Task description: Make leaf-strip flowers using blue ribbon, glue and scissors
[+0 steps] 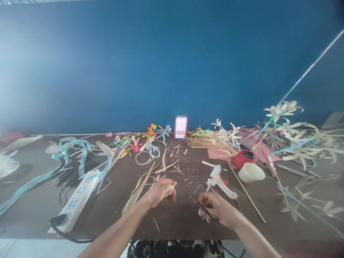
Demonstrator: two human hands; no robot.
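My left hand [161, 191] is curled in a pinch over the brown table [174, 218], gripping a small pale piece I cannot make out between thumb and fingertips. My right hand [216, 208] is closed round the handle of a thin dark pointed tool [196, 202], whose tip angles up and left toward the left hand. The two hands are a short gap apart near the table's front edge. Pale straw strips [139, 186] and small cuttings lie just left of and beyond the left hand.
A white glue gun [219, 181] lies just beyond my right hand, with a thin wooden stick [248, 197], a white cup [251, 172] and a red round object [244, 157]. Straw flowers [290, 136] fill the right. Light blue ribbons [80, 154] and a white power strip [77, 200] sit left.
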